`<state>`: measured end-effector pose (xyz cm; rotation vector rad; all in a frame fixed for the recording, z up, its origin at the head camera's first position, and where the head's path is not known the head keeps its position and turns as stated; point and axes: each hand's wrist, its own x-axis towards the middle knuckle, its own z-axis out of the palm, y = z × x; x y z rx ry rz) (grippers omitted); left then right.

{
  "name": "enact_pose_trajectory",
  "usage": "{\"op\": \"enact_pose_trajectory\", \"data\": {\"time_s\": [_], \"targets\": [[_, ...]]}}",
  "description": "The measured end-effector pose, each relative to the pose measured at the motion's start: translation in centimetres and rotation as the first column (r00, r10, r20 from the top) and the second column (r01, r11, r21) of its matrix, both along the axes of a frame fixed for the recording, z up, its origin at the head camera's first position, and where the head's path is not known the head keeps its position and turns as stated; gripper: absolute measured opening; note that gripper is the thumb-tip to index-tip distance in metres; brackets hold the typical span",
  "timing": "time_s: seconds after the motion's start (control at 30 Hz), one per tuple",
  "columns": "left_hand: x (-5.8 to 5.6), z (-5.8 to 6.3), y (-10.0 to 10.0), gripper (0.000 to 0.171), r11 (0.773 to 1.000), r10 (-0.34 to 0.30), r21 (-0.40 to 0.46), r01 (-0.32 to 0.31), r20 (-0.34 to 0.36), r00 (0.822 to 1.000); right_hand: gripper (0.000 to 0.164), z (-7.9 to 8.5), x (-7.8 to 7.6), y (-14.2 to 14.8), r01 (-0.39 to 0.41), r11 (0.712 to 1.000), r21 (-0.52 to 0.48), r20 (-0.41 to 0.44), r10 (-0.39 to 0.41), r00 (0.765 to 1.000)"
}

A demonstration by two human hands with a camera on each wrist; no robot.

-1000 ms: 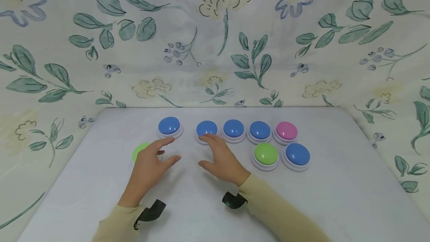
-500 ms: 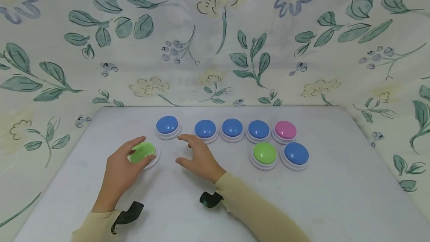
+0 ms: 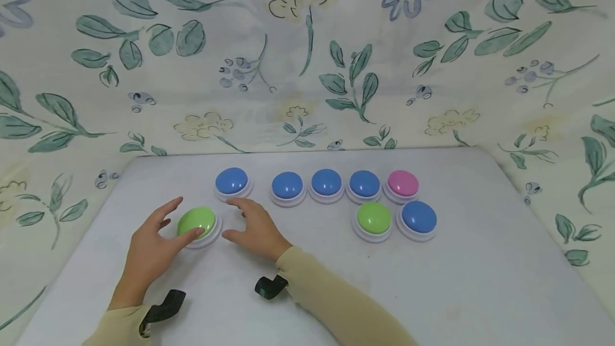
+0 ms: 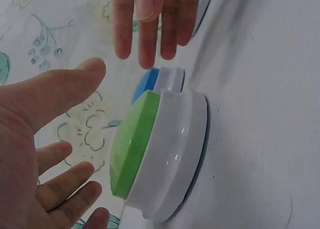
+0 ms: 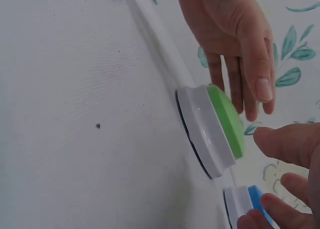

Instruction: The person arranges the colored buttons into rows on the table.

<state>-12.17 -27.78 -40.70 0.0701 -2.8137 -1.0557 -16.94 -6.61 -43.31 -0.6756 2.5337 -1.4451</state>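
A green dome push button [image 3: 196, 222] on a round white base lies at the table's left, between my two hands. My left hand [image 3: 150, 252] hovers at its left side, fingers spread; the thumb overlaps the dome in the head view, while the left wrist view shows a gap between thumb and button [image 4: 134, 144]. My right hand [image 3: 259, 233] is at the button's right, thumb and fingers apart and nothing between them. Its fingertips overlap the front of a blue push button [image 3: 231, 181] behind. In the right wrist view the left hand [image 5: 232, 34] faces the green button [image 5: 227, 121].
Along the back stand three more blue buttons [image 3: 287, 186] and a pink button [image 3: 403, 183]. In front of them at the right are a second green button [image 3: 373, 219] and a blue one [image 3: 419, 218]. Floral cloth [image 3: 307, 68] rises behind the white table [image 3: 456, 282].
Both hands have moved left, the left hand uncovering the green button and the right hand leaving the middle blue button. The buttons keep their arrangement while the head view shifts slightly.
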Motion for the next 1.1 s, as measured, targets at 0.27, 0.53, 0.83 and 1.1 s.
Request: {"op": "enact_pose_trajectory", "data": {"time_s": [0.27, 0.53, 0.83, 1.1], "targets": [[-0.3, -1.3, -1.3, 0.096, 0.996, -0.088, 0.037, 0.086, 0.051, 0.995, 0.064, -0.1, 0.0, -1.9, -0.009, 0.999, 0.044, 0.048, 0.007, 0.999], [-0.4, -1.7, -2.4, 0.104, 0.988, -0.14, 0.078, 0.131, 0.122, 0.983, 0.067, -0.5, -0.2, -2.9, -0.031, 0.996, 0.079, 0.004, 0.031, 1.0], [-0.3, -2.3, -3.1, 0.091, 0.988, -0.147, 0.07, 0.139, 0.133, 0.98, 0.066, -1.2, -0.4, -3.7, -0.014, 0.991, 0.136, -0.056, 0.022, 0.998], [-0.4, -2.6, -2.8, 0.09, 0.992, -0.117, 0.056, 0.11, 0.136, 0.984, 0.061, -1.2, -0.5, -4.0, -0.013, 0.986, 0.169, -0.094, 0.029, 0.995]]}}
